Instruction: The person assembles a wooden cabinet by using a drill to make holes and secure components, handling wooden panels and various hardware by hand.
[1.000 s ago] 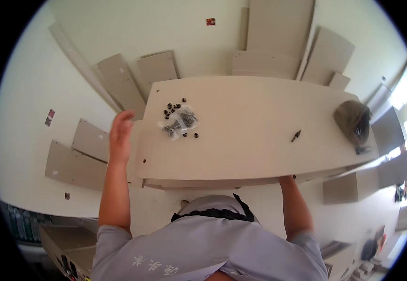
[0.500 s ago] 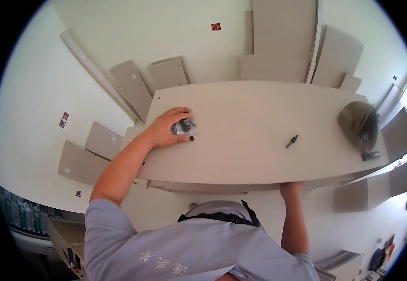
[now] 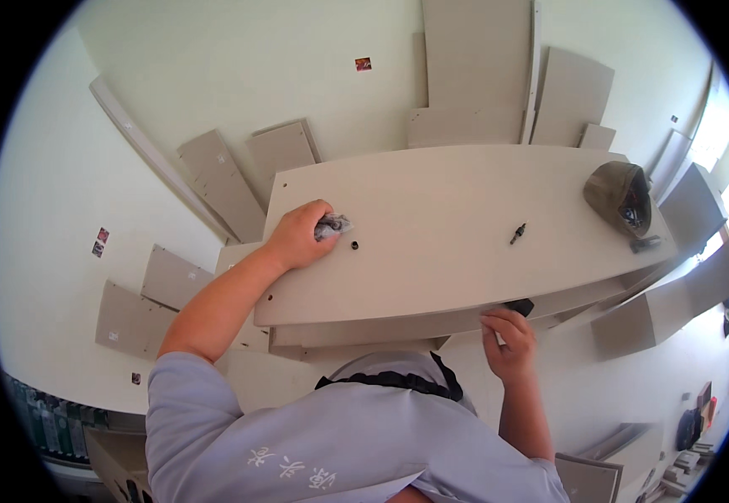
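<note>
My left hand (image 3: 302, 235) is closed round a clear plastic bag (image 3: 332, 225) of small dark pieces, resting on the left part of a beige panel top (image 3: 415, 226). Just right of its thumb lies a small black cylindrical piece (image 3: 354, 246). My right hand (image 3: 511, 342) is off the panel's front edge, fingers curled and thumb drawn in. A black blocky object (image 3: 519, 308) shows right beyond those fingers, at the edge; its kind is unclear, and whether the fingers grip it is hidden. Farther in on the panel lies a dark drill bit with a collar (image 3: 518, 233).
An olive cloth bag (image 3: 618, 197) stands open at the panel's right end, a small dark item (image 3: 645, 244) beside it. Beige boards (image 3: 478, 71) lean on the far wall, more (image 3: 125, 318) at the left. Below the top, the open cabinet front (image 3: 364, 331) faces me.
My right hand has come out from under the panel edge, and the black object now shows. The left hand has gathered the plastic bag in tighter, leaving the small black piece apart. The view has shifted.
</note>
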`<action>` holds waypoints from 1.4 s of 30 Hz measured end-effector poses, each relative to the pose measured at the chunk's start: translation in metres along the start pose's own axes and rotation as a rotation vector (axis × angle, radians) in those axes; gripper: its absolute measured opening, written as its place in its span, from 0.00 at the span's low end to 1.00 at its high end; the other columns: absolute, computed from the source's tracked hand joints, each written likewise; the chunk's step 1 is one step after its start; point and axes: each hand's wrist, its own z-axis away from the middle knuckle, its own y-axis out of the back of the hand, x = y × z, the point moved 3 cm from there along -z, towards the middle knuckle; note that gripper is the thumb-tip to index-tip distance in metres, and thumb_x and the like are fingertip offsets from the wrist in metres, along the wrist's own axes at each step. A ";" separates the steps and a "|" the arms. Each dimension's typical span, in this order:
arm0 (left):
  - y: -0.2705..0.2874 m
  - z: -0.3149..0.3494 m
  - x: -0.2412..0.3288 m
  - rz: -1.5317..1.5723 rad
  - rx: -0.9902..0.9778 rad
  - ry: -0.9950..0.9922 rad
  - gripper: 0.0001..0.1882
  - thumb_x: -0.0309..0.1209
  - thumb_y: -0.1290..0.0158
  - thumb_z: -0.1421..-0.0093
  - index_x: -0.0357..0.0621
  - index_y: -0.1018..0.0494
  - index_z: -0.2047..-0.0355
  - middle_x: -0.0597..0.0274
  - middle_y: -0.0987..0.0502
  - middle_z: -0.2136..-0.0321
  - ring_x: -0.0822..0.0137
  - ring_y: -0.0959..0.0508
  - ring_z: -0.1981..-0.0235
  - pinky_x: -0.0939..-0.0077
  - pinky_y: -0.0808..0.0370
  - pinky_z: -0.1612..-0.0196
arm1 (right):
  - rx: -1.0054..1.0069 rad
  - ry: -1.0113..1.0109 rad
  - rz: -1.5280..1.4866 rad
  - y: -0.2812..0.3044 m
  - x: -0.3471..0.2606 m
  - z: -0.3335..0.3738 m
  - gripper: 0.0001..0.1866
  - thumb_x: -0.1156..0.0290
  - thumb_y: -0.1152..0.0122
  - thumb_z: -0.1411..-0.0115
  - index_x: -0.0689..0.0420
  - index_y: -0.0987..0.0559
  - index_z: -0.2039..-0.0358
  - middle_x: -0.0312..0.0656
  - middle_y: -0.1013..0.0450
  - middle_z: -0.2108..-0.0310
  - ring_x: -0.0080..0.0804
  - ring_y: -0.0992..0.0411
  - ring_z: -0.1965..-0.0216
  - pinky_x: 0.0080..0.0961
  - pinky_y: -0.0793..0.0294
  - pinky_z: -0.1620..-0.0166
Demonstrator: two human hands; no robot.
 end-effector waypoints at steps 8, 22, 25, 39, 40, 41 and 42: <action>0.002 0.004 -0.009 0.018 0.020 -0.080 0.17 0.36 0.38 0.43 0.42 0.28 0.58 0.46 0.19 0.66 0.46 0.18 0.65 0.57 0.22 0.60 | -0.208 0.291 0.005 -0.063 -0.115 -0.092 0.12 0.76 0.32 0.45 0.53 0.17 0.60 0.38 0.20 0.59 0.39 0.20 0.61 0.35 0.21 0.58; 0.005 -0.010 -0.064 0.901 0.289 0.144 0.14 0.33 0.42 0.37 0.39 0.30 0.56 0.64 0.23 0.72 0.74 0.29 0.77 0.75 0.31 0.74 | -0.525 -0.098 0.224 -0.197 -0.116 -0.150 0.14 0.68 0.41 0.34 0.53 0.20 0.49 0.43 0.25 0.50 0.46 0.24 0.51 0.40 0.23 0.46; 0.004 -0.013 -0.065 1.310 0.351 0.242 0.11 0.33 0.44 0.36 0.42 0.30 0.57 0.66 0.26 0.74 0.77 0.32 0.82 0.78 0.37 0.80 | -0.542 -0.165 0.178 -0.207 -0.147 -0.156 0.14 0.67 0.43 0.33 0.52 0.20 0.49 0.42 0.25 0.50 0.46 0.24 0.51 0.41 0.23 0.47; 0.018 0.115 -0.188 1.731 0.627 0.527 0.08 0.36 0.46 0.33 0.47 0.30 0.67 0.67 0.29 0.74 0.77 0.36 0.83 0.80 0.42 0.84 | -0.688 0.141 0.506 -0.303 -0.174 -0.157 0.15 0.57 0.46 0.31 0.56 0.22 0.62 0.45 0.23 0.60 0.47 0.22 0.58 0.43 0.23 0.52; 0.003 0.133 -0.198 1.743 0.620 0.593 0.08 0.36 0.46 0.33 0.48 0.30 0.66 0.67 0.28 0.73 0.76 0.36 0.83 0.80 0.42 0.84 | -0.703 0.162 0.501 -0.300 -0.176 -0.158 0.15 0.56 0.46 0.31 0.56 0.22 0.62 0.45 0.23 0.61 0.46 0.22 0.59 0.42 0.22 0.53; -0.014 0.151 -0.205 1.739 0.558 0.680 0.10 0.39 0.47 0.32 0.48 0.32 0.64 0.68 0.28 0.72 0.78 0.36 0.83 0.82 0.43 0.84 | -0.709 0.186 0.498 -0.297 -0.179 -0.160 0.15 0.56 0.46 0.32 0.55 0.22 0.63 0.44 0.22 0.63 0.45 0.22 0.60 0.42 0.22 0.55; -0.033 0.171 -0.211 1.754 0.545 0.766 0.10 0.40 0.47 0.32 0.49 0.32 0.64 0.69 0.29 0.72 0.78 0.36 0.83 0.82 0.43 0.84 | -0.722 0.197 0.499 -0.297 -0.182 -0.160 0.16 0.55 0.46 0.32 0.55 0.21 0.64 0.43 0.22 0.65 0.44 0.21 0.61 0.42 0.22 0.55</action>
